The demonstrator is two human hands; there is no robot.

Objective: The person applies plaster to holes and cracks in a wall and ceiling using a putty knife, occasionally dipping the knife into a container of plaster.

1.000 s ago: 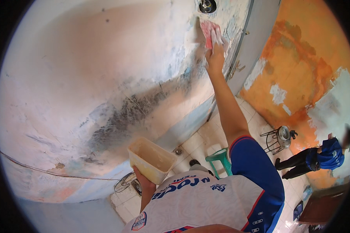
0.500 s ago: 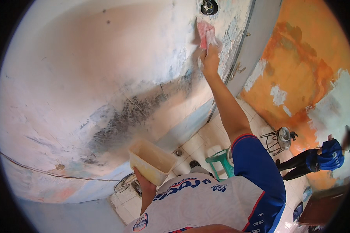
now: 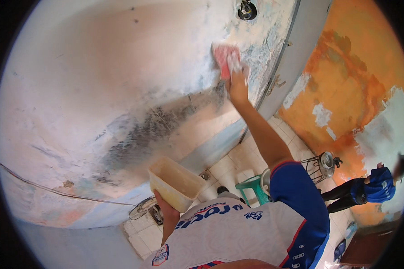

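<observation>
My right hand (image 3: pixel 239 87) reaches up to the patchy wall (image 3: pixel 98 67), fingers closed around a flat pinkish-red piece (image 3: pixel 221 57) smeared with white. Motion blurs it, and I cannot tell if it is a cloth or a spreader. It lies against the pale wall surface, below a round hole with wires (image 3: pixel 247 10). Low by my body, my left hand (image 3: pixel 167 208) grips the side of a cream rectangular tub (image 3: pixel 168 190). The tub tilts with its mouth toward the wall, and pale residue coats its inside.
A grey door (image 3: pixel 285 67) stands right of the wall. On the tiled floor are a green stool (image 3: pixel 256 190) and a black metal stand (image 3: pixel 314 169) with a pot (image 3: pixel 327 159). Another person in blue (image 3: pixel 379 184) stands at right by an orange peeling wall (image 3: pixel 345 89). A cable (image 3: pixel 67 196) runs along the lower wall.
My right hand has moved the pinkish-red piece down and to the left across the wall, away from the round hole. My left hand still holds the tub, in nearly the same place.
</observation>
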